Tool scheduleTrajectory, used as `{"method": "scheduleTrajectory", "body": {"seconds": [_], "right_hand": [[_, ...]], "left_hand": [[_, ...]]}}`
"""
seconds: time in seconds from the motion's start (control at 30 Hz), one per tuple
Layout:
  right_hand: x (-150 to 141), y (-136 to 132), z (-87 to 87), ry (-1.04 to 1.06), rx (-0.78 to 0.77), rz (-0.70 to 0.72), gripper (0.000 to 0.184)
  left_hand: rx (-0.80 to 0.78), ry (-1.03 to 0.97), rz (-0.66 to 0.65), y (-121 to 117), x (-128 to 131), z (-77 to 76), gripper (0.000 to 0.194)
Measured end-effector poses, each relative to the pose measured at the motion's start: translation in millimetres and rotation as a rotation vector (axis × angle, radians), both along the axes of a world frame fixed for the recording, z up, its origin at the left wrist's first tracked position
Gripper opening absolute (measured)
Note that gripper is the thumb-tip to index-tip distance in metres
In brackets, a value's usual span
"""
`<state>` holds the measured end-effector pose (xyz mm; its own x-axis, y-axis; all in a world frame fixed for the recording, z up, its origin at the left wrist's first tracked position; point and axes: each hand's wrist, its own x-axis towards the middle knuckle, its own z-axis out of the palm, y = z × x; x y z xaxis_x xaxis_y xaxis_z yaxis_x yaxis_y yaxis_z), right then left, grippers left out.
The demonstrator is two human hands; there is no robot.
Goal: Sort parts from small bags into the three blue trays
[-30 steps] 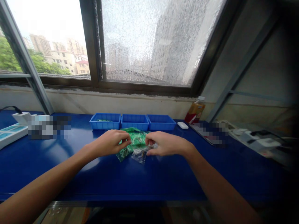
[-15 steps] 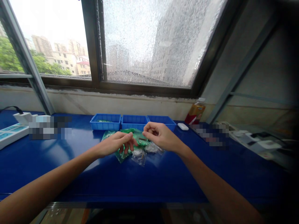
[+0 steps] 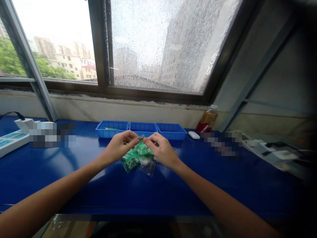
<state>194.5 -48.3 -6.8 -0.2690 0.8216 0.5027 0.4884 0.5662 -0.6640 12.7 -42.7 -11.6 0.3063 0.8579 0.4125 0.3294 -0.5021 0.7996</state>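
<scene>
Over a pile of small bags, my left hand (image 3: pixel 122 145) and my right hand (image 3: pixel 162 148) meet with thumbs and fingers pinched. Between their fingertips is a small clear plastic bag (image 3: pixel 141 137); its contents are too small to make out. Beneath them on the table lie green plastic bags (image 3: pixel 131 158) with thin metal-looking pieces inside. A clear plastic bag (image 3: pixel 148 167) lies at the near side of the pile. My hands cover part of the heap.
Three blue bins stand in a row behind the pile: a left bin (image 3: pixel 111 133) with something green inside, a middle bin (image 3: pixel 143 129) and a right bin (image 3: pixel 171 135). A white case (image 3: pixel 193 135), a drink bottle (image 3: pixel 207 119) and a power strip (image 3: pixel 13 141) lie on the blue table (image 3: pixel 138 195).
My left hand has risen and closed its fingers. My right hand has moved left and down to meet it, and the small bag is now between both.
</scene>
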Motion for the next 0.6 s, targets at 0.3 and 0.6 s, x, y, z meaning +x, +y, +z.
{"method": "scheduleTrajectory", "body": {"seconds": [0.3,0.6], "right_hand": [[-3,4,-5.1,0.307,-0.294,0.097,0.018],[2,-2,-8.4,-0.095,0.314,0.09,0.024]], "left_hand": [[0.355,0.274,0.031,-5,1,-5.1,0.019],[-0.388,-0.266,-0.135,-2,0,4.7,0.037]]}}
